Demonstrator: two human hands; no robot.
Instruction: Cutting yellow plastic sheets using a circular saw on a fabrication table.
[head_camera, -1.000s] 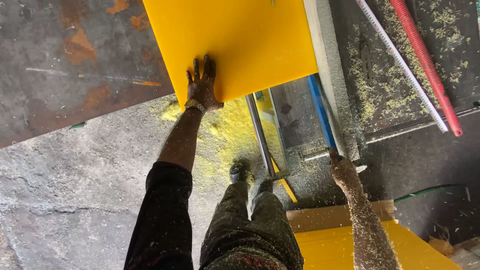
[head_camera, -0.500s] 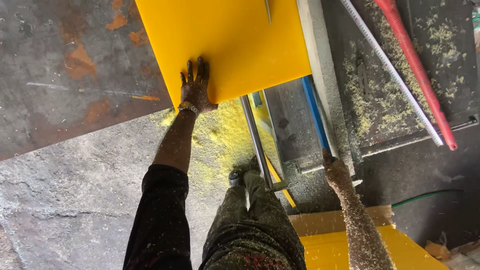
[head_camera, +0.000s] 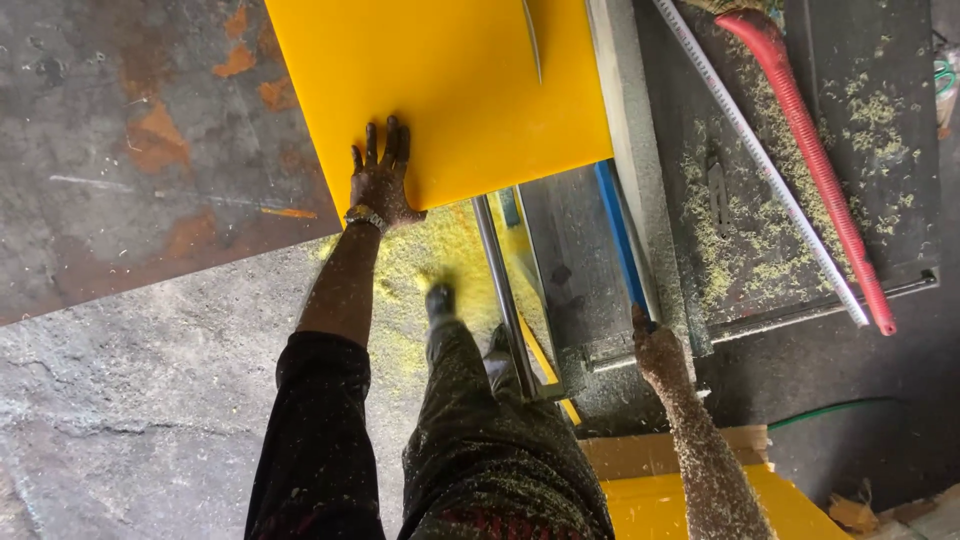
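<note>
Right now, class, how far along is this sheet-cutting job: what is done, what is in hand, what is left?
Done: yellow sawdust litters the floor, so some cutting has happened. In hand: the left hand presses flat on the yellow sheet, with the saw blade in it; the right hand steadies the fence. Left: most of the sheet looks uncut.

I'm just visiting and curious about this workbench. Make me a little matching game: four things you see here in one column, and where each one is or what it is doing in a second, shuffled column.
Things:
1. left hand
2. right hand
3. red handle
4. metal ruler

Places or states:
A. lies on the dark table beside the red handle, on the side toward the yellow board
B. pressed flat on the near corner of the yellow board
C. grips the near end of the blue bar
D. lies farthest right, among yellow shavings

Pairs: 1-B, 2-C, 3-D, 4-A
</note>
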